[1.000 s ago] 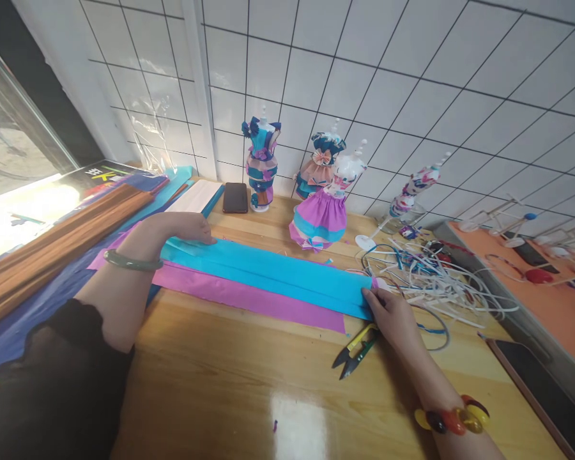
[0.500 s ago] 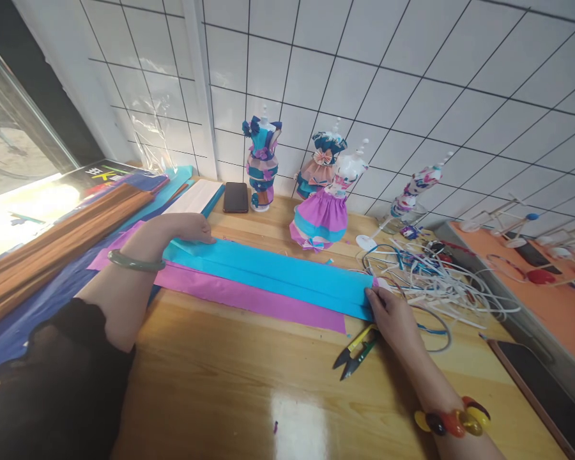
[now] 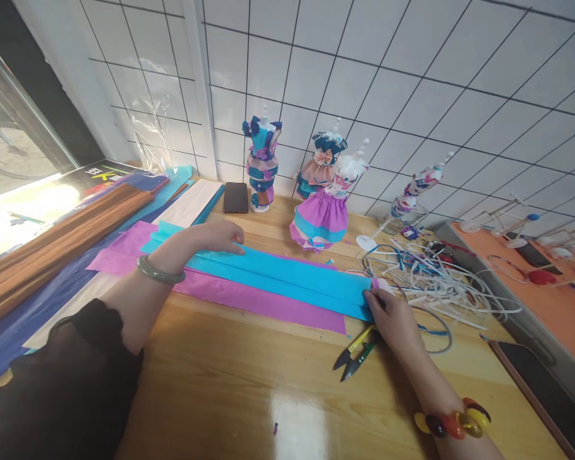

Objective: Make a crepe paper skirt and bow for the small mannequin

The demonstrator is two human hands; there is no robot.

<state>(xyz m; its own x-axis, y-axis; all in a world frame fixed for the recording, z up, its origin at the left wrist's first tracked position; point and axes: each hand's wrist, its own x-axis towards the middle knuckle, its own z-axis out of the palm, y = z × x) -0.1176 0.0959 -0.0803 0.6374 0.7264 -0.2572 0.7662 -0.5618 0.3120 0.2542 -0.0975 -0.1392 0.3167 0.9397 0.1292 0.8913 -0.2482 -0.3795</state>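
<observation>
A long folded strip of blue paper (image 3: 292, 276) lies across a purple paper strip (image 3: 249, 300) on the wooden table (image 3: 249, 383). My left hand (image 3: 218, 235), fingers flat and together, presses down on the blue strip's upper edge left of its middle. My right hand (image 3: 391, 319) pinches the right end of the blue strip between thumb and fingers. Small yellow-handled snips (image 3: 357, 350) lie on the table just below my right hand.
Dressed mini mannequins (image 3: 261, 163) (image 3: 324, 207) stand at the back by the tiled wall, with a dark phone (image 3: 235, 197) beside them. A tangle of white and blue cords (image 3: 426, 275) lies right. Rolled brown and blue paper sheets (image 3: 52, 243) fill the left side.
My left hand has slid rightward along the blue strip's upper edge, uncovering the strip's left end. My right hand has stayed on the right end.
</observation>
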